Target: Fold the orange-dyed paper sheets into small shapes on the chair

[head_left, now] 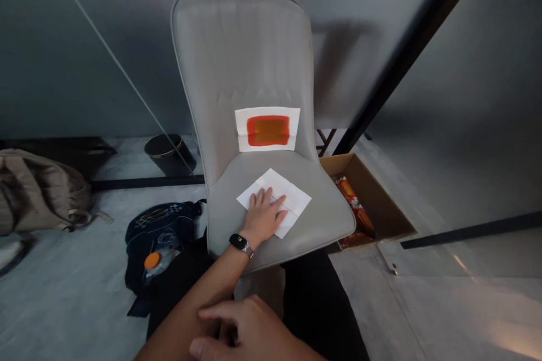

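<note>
white paper (243, 130) with red-orange rectangle (254, 131), ochre centre (268, 130).

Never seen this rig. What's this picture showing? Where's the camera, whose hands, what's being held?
There's no machine here. This is one view from a camera worn on a person's head, looking forward and down. The two bare hands are that person's own.

The left hand, with a black watch on its wrist, lies flat on a white paper sheet on the seat of a grey chair. The right hand, at the bottom edge, is near the left forearm and shows nothing held. A white card with an orange-red patch sits on the chair back.
</note>
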`<state>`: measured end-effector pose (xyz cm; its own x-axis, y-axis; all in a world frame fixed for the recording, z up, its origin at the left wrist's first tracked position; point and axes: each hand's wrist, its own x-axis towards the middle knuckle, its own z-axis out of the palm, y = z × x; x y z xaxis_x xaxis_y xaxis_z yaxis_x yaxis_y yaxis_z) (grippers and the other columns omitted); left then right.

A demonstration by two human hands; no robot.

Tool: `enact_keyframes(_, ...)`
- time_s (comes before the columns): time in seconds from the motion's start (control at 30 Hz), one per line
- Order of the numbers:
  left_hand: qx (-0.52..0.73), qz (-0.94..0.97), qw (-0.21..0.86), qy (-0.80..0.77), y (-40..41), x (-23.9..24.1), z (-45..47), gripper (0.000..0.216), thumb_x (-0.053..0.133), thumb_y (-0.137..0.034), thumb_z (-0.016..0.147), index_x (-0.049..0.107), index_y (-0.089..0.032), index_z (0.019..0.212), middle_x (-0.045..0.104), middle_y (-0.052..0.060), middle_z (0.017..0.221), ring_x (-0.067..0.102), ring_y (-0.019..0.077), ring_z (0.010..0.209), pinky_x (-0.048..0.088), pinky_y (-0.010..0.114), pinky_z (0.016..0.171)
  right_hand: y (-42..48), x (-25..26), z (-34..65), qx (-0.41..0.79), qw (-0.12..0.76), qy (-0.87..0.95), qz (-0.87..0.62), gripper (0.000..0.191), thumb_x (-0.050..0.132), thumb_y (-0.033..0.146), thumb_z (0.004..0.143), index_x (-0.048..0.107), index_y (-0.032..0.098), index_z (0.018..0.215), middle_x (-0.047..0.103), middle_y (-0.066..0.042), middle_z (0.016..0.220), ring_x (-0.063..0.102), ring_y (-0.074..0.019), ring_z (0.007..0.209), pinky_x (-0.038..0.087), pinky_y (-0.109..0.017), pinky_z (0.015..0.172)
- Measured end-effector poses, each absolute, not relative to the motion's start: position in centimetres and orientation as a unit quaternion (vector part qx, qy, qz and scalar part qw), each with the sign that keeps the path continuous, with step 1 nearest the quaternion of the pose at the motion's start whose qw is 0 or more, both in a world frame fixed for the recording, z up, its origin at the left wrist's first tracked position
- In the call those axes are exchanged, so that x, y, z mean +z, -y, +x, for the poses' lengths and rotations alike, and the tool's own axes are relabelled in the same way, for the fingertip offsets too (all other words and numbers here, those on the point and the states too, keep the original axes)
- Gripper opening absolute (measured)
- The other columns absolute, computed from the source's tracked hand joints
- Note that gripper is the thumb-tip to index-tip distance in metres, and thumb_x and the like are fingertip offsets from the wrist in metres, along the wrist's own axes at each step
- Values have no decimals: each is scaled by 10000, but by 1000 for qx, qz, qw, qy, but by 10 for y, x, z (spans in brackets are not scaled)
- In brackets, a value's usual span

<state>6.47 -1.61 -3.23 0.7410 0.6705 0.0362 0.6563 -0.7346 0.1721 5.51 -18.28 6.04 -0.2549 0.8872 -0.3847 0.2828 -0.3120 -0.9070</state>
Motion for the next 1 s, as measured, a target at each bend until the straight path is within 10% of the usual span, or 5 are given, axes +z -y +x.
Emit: enact_keyframes(1.0,49,930,79,-355,16,-33,65,512,474,-492,1055,510,-318,1535,400,147,1628,348,420,1495,278,606,1192,189,57,54,554,287,509,-592,418,685,490,900,763,290,1258,788,-48,949,712,-197,814,500,-283,737)
